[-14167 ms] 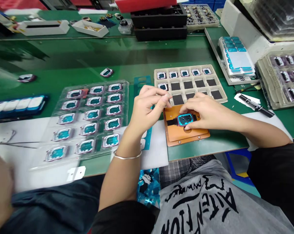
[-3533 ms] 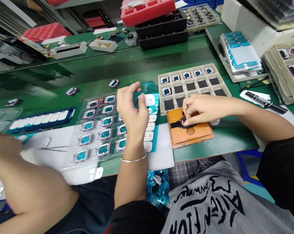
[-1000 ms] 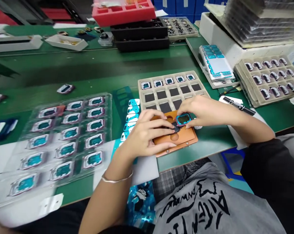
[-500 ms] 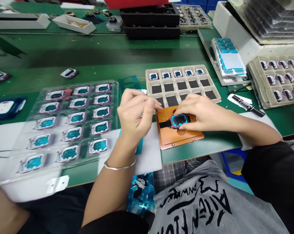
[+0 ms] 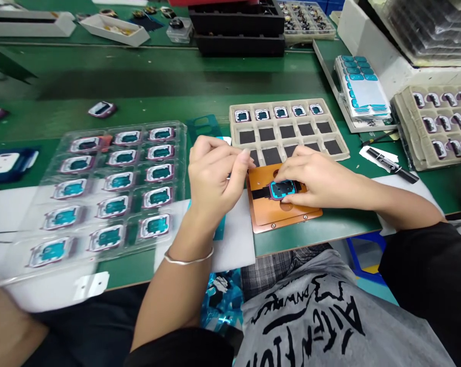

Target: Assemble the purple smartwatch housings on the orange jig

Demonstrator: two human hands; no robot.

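Note:
A smartwatch case (image 5: pixel 283 190) with a blue-edged dark face lies on an orange plate (image 5: pixel 266 219). My right hand (image 5: pixel 309 176) grips it by its edges, thumb on the near side and fingers on the far side. Left of the plate's far corner, my left hand (image 5: pixel 217 171) is raised with its fingers curled and the thumb pressed towards the index finger. Whatever may be in that pinch is too small or hidden to make out. Beyond the plate stands a beige tray (image 5: pixel 249 148) with watch cases along its far row and dark pads in the nearer pockets.
A clear plastic tray (image 5: pixel 133 176) of watch cases takes up the left side. A black marker (image 5: pixel 393 165) lies at right, near a stack of blue-tabbed sheets (image 5: pixel 362 89) and another filled beige tray (image 5: pixel 425 137). At the lower left shows another person's arm (image 5: pixel 12 326).
The view has shifted slightly. My left thumb has straightened and moved closer to the index fingertip. My right hand keeps its hold on the watch case.

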